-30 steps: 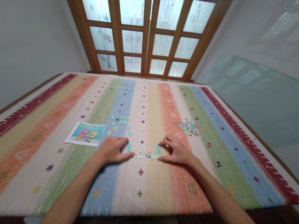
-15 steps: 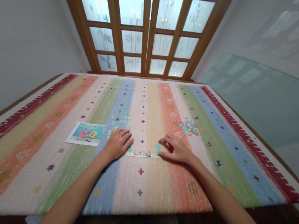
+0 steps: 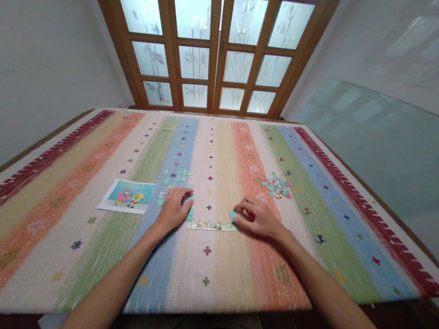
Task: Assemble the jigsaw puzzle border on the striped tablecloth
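Note:
A joined strip of jigsaw puzzle pieces (image 3: 212,227) lies crosswise on the striped tablecloth, with teal pieces rising at both ends. At its left end, my left hand (image 3: 176,207) has thumb and fingers drawn together on a puzzle piece (image 3: 191,199), mostly covered by the fingertips. My right hand (image 3: 256,218) rests at the other end, fingers curled, thumb and forefinger tips against a teal puzzle piece (image 3: 232,215). Loose teal pieces (image 3: 181,176) are scattered just beyond my left hand.
A picture card (image 3: 126,196) with cartoon figures lies left of my left hand. Beyond my right hand is a heap of mixed puzzle pieces (image 3: 277,185). The striped tablecloth (image 3: 206,268) covers the table, and wooden glazed doors (image 3: 217,54) stand behind it.
My left hand has gone from lying flat with fingers spread to a bunched pinch at the strip's left end, uncovering teal pieces there. My right hand has hardly moved.

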The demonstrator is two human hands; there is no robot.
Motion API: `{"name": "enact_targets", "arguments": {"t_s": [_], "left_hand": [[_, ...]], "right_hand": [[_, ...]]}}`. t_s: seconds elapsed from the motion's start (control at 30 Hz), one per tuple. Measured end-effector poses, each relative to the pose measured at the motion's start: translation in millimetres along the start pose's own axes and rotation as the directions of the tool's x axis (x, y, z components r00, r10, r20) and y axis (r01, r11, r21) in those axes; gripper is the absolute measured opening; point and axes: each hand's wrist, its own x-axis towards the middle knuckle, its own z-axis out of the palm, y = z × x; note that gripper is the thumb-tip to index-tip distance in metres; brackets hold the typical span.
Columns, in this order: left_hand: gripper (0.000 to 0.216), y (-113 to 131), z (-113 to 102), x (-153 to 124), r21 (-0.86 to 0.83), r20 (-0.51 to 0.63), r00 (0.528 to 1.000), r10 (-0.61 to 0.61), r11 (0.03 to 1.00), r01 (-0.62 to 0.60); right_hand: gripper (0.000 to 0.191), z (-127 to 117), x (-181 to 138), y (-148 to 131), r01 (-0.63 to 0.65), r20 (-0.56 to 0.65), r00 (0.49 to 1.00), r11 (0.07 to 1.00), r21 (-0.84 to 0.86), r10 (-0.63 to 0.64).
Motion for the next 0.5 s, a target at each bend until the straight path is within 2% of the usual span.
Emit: {"name": "enact_targets", "arguments": {"t_s": [0.2, 0.5], "left_hand": [[0.017, -4.5, -5.3, -0.4, 0.13, -0.053, 0.999, 0.011, 0.991, -0.004], [0.02, -6.7, -7.7, 0.9, 0.057, -0.027, 0.997, -0.072, 0.996, 0.073]], "right_hand": [[0.021, 1.1, -0.6, -0.7, 0.034, -0.018, 0.999, 0.999, 0.014, -0.033], [0.02, 0.6, -0.5, -1.5, 0.033, -0.012, 0.999, 0.999, 0.035, -0.033]]}}
